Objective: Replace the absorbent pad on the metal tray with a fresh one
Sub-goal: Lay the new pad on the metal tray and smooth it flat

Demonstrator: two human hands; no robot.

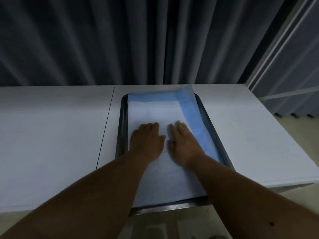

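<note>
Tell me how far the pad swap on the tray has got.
Done, by the look of it: a pad already lies in the metal tray, white side up. In hand: the left hand and right hand both press flat on it near the middle, as if smoothing it. Left: its blue edge on the right is folded over and overhangs the far rim, so it probably needs tucking in. No old pad is visible.

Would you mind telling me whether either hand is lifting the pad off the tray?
No, the left hand and right hand both lie flat, side by side, on the pad in the tray.
</note>
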